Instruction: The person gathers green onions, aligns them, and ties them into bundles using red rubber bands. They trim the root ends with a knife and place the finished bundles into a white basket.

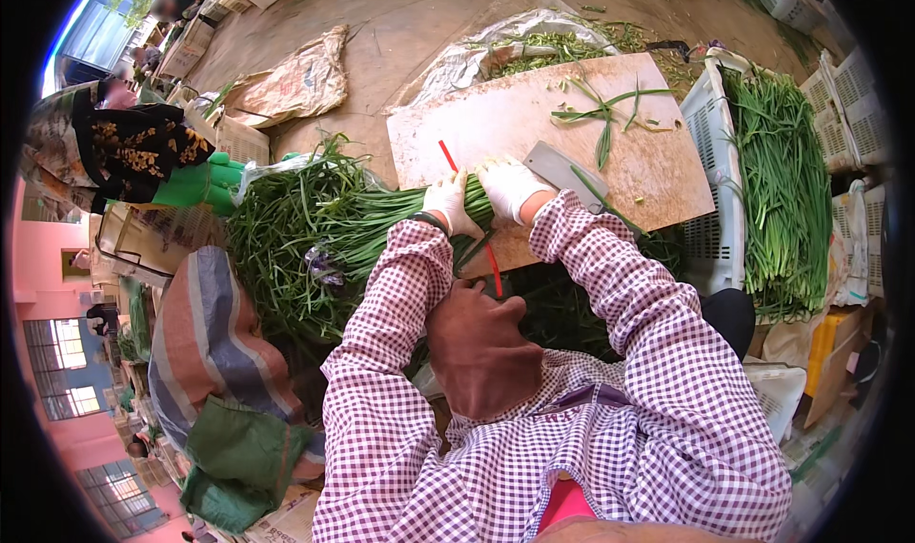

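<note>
A bunch of long green scallions or chives (379,210) lies across the left part of a stained white board (443,125). My left hand (449,201), in a pale glove, is closed around the bunch. My right hand (509,185), gloved too, rests with bent fingers against the bunch's right end; its grip is partly hidden. A red strip (448,155) runs under the bunch, one end above it and the other below. Right of my right hand lies a cleaver's metal blade (565,173), with a green stalk across its edge. Loose green stalks (607,114) lie farther back on the board.
A white plastic crate (708,128) on the right stands beside packed green bunches (779,185). A heap of greens (279,257) lies at left, near a striped sack (214,335). A co-worker's green glove (214,182) reaches in at far left. Trimmings (543,49) lie behind the board.
</note>
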Available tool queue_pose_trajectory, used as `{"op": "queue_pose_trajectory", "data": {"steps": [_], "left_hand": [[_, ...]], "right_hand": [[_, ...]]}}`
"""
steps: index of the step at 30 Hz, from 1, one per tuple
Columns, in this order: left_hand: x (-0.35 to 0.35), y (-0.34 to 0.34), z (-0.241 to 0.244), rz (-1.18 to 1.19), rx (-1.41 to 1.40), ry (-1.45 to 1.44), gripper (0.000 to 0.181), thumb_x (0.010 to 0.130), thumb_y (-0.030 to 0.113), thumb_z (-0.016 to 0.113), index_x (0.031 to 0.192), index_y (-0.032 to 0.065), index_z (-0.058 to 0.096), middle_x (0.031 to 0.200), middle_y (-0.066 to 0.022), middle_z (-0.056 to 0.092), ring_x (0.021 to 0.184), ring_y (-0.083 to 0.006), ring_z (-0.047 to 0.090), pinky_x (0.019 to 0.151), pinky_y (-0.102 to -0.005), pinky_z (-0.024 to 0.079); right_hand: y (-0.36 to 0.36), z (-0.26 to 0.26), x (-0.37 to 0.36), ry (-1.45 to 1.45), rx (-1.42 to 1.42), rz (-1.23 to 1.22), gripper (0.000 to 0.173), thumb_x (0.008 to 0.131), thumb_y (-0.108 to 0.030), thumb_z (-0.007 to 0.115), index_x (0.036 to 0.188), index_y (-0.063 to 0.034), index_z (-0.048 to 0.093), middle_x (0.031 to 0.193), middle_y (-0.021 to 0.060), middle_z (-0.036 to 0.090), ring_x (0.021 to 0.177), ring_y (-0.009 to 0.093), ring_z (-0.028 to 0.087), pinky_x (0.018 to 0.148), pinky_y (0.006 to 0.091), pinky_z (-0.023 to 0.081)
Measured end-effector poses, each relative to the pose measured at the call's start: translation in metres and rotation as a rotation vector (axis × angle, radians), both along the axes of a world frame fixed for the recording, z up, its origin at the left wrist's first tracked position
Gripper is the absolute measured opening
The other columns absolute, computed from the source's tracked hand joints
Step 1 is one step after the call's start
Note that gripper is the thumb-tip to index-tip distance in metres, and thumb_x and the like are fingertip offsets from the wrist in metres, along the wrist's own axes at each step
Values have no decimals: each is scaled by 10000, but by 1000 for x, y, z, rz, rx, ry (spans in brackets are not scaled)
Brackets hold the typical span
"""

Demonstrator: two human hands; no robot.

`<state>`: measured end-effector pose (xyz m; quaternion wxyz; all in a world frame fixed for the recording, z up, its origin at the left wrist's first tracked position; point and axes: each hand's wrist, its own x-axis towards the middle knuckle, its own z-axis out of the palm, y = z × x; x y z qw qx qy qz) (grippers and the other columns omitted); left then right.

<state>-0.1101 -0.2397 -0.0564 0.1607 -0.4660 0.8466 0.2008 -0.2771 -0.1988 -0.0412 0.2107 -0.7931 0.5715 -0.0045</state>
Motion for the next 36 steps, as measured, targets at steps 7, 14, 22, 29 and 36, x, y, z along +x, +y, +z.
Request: {"op": "queue_pose_trajectory", "data": {"steps": [7,14,22,29,36], "left_hand": [[-17,8,19,-7,-92,-91,1364,395,556,889,1483,30,256,1486,-220,346,1394,-370,309,1143,-460,255],[-8,29,4,65,-163,70,1228,434,422,911,1440,62,307,1450,-162,397,1384,-308,339,1121,-565,230],[-11,29,3,103,-146,42,1058,492,350,883,1368,102,345,1340,-154,472,1279,-307,453,1054,-468,342],[-13,26,7,89,-140,58,802,581,374,821,1248,81,486,1144,-155,601,1121,-308,575,967,-436,417],[-7,28,15,79,-9,17,1137,467,401,896,1403,62,346,1397,-192,442,1317,-321,426,1075,-467,327]], "right_hand": [[-4,-16,-2,-23,-44,34,737,529,-295,896,1136,-25,578,1061,181,656,1024,330,629,933,394,487],[8,-34,3,-11,-222,52,704,625,-220,791,1226,-4,494,1140,194,607,1101,329,576,971,421,438],[0,-58,1,47,-269,74,644,731,-147,693,1312,-10,453,1242,231,557,1205,347,525,1034,417,409],[4,-53,0,22,-288,57,556,705,-199,739,1188,-39,515,1029,181,618,975,345,614,878,424,488],[7,-65,1,79,-329,59,546,720,-196,730,1197,-55,506,1027,166,627,970,329,624,868,419,493]]}}
